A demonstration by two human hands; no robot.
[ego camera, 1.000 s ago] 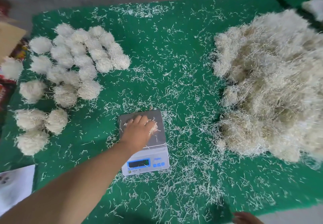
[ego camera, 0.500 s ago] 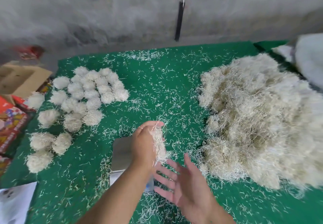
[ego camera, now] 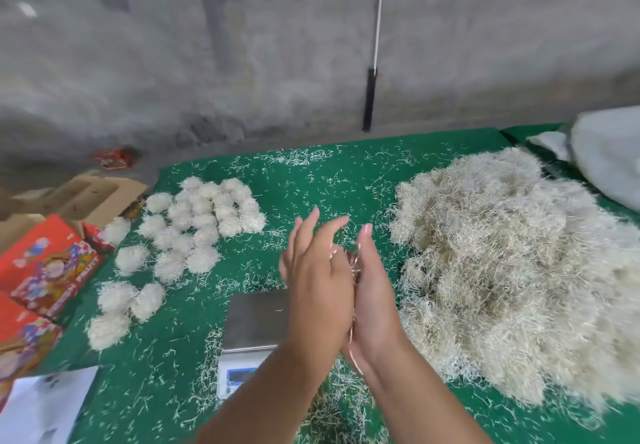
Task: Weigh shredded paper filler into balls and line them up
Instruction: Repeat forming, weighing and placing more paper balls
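Shredded paper wad point(ego camera: 351, 267) sits pressed between flat palms, left hand point(ego camera: 317, 277) and right hand point(ego camera: 372, 291), fingers straight, above the scale point(ego camera: 254, 319). Light, springy, sheds strands; probably needs cupping all round, not pinching. Left, finished balls point(ego camera: 194, 229) in rows; right, loose pile point(ego camera: 519, 270) on green mat point(ego camera: 329, 180).

I am finding no readable text anywhere. Red box point(ego camera: 52, 267) at left is showing printed lettering along its front edge, too blurred for me to make out. Scale point(ego camera: 254, 326) display point(ego camera: 239, 374) is glowing blue, digits not legible. White sheet point(ego camera: 45, 409) at lower left is showing faint marks only.
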